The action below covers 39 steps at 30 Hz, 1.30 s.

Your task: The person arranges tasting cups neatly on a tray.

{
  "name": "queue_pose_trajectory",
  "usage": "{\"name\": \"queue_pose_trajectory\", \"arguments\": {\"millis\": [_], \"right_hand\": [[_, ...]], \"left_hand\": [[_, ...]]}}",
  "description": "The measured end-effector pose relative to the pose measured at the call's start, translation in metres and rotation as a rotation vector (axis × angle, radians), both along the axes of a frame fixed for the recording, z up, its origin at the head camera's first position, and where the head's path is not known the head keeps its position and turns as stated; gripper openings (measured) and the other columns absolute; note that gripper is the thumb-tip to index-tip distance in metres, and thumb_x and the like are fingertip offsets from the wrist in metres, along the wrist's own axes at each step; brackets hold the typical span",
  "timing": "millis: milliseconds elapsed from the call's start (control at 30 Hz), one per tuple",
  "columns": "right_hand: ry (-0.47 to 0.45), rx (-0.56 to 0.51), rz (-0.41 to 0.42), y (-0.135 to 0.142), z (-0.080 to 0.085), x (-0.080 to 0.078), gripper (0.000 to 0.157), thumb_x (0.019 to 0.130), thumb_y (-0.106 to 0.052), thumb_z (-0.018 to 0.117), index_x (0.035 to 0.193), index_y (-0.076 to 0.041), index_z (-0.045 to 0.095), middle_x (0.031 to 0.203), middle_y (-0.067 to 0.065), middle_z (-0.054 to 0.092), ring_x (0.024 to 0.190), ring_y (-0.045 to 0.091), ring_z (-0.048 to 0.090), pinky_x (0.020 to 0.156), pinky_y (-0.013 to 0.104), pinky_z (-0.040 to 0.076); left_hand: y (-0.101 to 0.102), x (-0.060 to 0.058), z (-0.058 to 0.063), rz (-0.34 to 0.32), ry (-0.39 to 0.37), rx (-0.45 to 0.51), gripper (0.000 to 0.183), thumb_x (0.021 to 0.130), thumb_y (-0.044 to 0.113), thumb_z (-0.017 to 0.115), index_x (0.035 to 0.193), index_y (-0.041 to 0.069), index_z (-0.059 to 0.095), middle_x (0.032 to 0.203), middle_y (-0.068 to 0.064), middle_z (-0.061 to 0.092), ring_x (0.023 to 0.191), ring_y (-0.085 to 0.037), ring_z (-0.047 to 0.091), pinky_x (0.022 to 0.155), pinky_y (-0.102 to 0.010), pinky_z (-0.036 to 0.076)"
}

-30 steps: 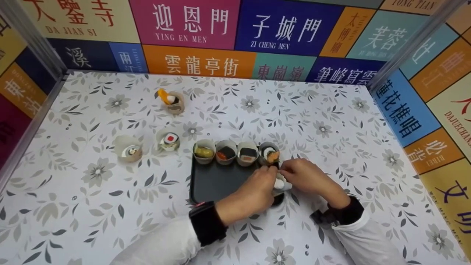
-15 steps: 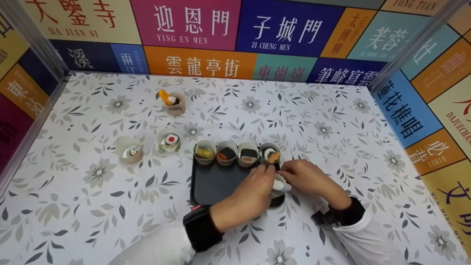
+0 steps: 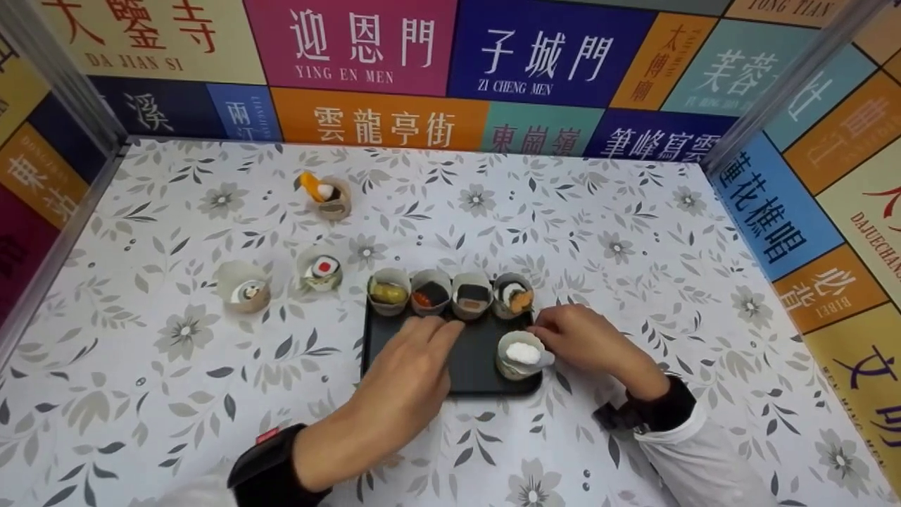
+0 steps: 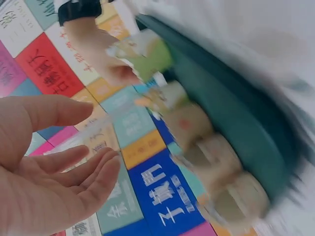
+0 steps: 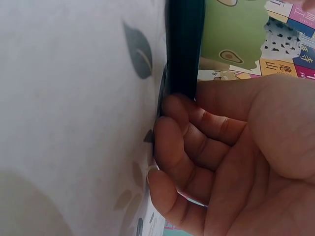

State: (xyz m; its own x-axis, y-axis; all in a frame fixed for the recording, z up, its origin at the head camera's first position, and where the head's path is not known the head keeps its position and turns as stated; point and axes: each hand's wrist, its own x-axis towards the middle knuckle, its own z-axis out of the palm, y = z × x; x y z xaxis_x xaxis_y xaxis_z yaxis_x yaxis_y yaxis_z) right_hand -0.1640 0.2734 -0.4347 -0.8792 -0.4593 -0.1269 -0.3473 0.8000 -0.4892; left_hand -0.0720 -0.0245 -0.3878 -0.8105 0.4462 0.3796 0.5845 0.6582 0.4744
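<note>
My left hand (image 3: 408, 377) is over the black tray (image 3: 473, 366), fingers apart and holding nothing; the left wrist view shows thumb and fingers (image 4: 101, 177) spread. My right hand (image 3: 588, 340) pinches the tray's right rim; in the right wrist view the thumb is on the tray edge (image 5: 184, 49) with a fingertip tucked by its underside. A paper cup (image 3: 514, 370) with a white piece in it stands at the tray's right side, close to the right fingers. Along the far edge stand several cups with toy-like sushi: yellow (image 3: 388, 299), dark with orange (image 3: 431, 296), dark-topped (image 3: 473, 299), white-orange (image 3: 512, 301).
Left of the tray stand a cup with a red-centred roll (image 3: 322, 273) and a cup with a small round piece (image 3: 244, 290). Farther back is a cup with an orange-topped piece (image 3: 329, 197). Lettered panels (image 3: 380, 116) border the floral tabletop (image 3: 598, 211).
My left hand has let go of the cup with the white piece and moved left over the tray. That cup now stands in full view. My right hand stays at the rim.
</note>
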Motion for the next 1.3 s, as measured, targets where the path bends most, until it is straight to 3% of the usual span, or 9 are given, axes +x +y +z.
{"name": "queue_pose_trajectory", "arguments": {"millis": [433, 767, 1100, 1300], "right_hand": [[0.000, 0.006, -0.005, 0.001, -0.001, 0.000, 0.026, 0.101, -0.020, 0.068, 0.075, -0.016, 0.064, 0.065, -0.010, 0.051, 0.060, 0.010, 0.049, 0.060, 0.032, 0.041], [-0.004, 0.003, -0.004, 0.001, -0.001, 0.000, 0.024, 0.101, -0.020, 0.068, 0.078, -0.016, 0.067, 0.066, -0.010, 0.053, 0.061, 0.010, 0.051, 0.060, 0.032, 0.042], [-0.001, 0.001, -0.002, 0.001, -0.001, 0.000, 0.025, 0.100, -0.020, 0.068, 0.076, -0.017, 0.065, 0.066, -0.010, 0.054, 0.060, 0.010, 0.051, 0.060, 0.032, 0.042], [-0.009, -0.004, -0.006, 0.000, 0.000, 0.000, 0.024, 0.101, -0.020, 0.068, 0.077, -0.016, 0.067, 0.067, -0.010, 0.055, 0.061, 0.010, 0.051, 0.060, 0.032, 0.042]], "left_hand": [[-0.079, 0.005, -0.008, 0.230, 0.100, -0.030, 0.046, 0.082, 0.006, 0.080, 0.126, -0.001, 0.068, 0.125, -0.019, 0.065, 0.115, -0.037, 0.061, 0.094, -0.053, 0.051], [-0.126, -0.006, -0.022, 0.352, 0.134, -0.066, 0.085, 0.075, 0.034, 0.092, 0.145, -0.001, 0.057, 0.149, -0.031, 0.050, 0.133, -0.051, 0.049, 0.115, -0.063, 0.031], [-0.169, -0.031, -0.027, 0.493, -0.086, -0.163, 0.128, 0.072, 0.058, 0.088, 0.164, -0.001, 0.021, 0.168, -0.032, 0.017, 0.150, -0.057, 0.020, 0.122, -0.068, 0.007], [-0.189, -0.049, -0.030, 0.548, -0.267, -0.037, 0.137, 0.073, 0.058, 0.090, 0.166, 0.000, 0.008, 0.167, -0.035, 0.010, 0.149, -0.060, 0.019, 0.116, -0.073, 0.017]]}}
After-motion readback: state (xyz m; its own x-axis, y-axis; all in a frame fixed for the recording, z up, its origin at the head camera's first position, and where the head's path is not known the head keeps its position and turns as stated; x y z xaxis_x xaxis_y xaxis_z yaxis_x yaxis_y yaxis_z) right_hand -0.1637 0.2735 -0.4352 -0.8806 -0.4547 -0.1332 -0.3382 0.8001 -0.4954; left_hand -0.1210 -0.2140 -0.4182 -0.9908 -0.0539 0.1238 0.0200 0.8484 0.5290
